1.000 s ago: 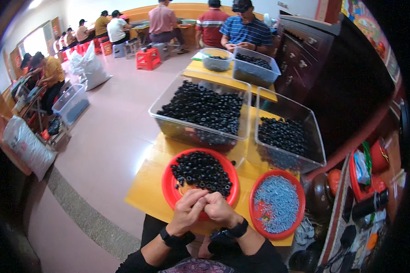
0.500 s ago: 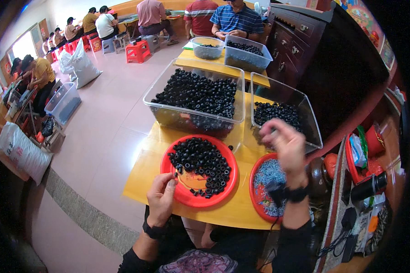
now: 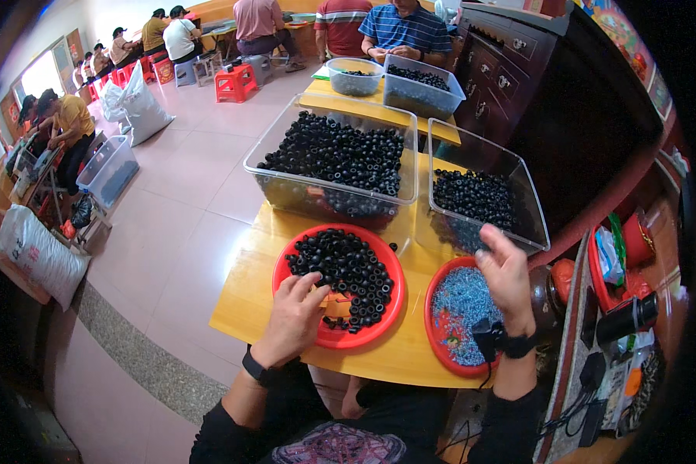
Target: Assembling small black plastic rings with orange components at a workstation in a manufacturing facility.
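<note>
Small black ring-shaped pieces point(image 3: 340, 255) lie heaped on a round red plastic plate point(image 3: 397, 288) at the near edge of the yellow worktop point(image 3: 243, 301), seemingly set there for easy reach. The left hand point(image 3: 298, 305) dips over the plate's near-left rim, fingers curled down; whether they pinch a ring cannot be told. The right hand point(image 3: 506, 278) hovers above the right rim of a second red plate point(image 3: 441, 352) at the near-right corner, its fingers loosely apart with nothing visible between them. That plate carries thin blue-grey pieces point(image 3: 464, 290). Farther back, a large clear plastic tub point(image 3: 294, 191) and a narrower clear tub point(image 3: 527, 213) hold more rings, their walls probably keeping them from rolling. Printing marks a white woven sack point(image 3: 42, 251) on the floor; no brand stands out on the tubs.
</note>
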`<state>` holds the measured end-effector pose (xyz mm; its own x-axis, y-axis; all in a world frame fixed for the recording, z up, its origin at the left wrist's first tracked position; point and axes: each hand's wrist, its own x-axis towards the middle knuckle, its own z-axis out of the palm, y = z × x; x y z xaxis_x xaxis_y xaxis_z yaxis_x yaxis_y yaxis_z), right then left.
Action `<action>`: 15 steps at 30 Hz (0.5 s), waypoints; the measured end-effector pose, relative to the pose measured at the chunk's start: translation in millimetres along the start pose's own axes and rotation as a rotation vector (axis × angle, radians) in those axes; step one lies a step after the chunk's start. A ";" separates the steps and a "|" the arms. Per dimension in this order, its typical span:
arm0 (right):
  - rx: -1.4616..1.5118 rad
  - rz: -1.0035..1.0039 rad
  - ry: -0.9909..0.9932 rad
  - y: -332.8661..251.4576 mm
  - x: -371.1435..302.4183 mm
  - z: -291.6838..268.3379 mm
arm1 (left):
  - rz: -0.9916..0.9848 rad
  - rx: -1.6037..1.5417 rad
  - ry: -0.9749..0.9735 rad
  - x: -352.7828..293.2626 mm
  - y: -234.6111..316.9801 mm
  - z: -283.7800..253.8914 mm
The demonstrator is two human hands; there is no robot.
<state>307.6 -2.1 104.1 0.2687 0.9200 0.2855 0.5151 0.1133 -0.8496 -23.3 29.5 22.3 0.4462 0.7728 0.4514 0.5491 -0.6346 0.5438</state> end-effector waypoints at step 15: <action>-0.193 -0.052 -0.173 -12.3 -72.2 12.5 | -0.012 -0.056 0.135 -17.9 -14.3 -7.3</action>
<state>271.7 -65.3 88.4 0.1035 0.9670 0.2327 0.6746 0.1036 -0.7308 -44.3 24.7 11.6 0.3385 0.7749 0.5338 0.5121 -0.6276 0.5864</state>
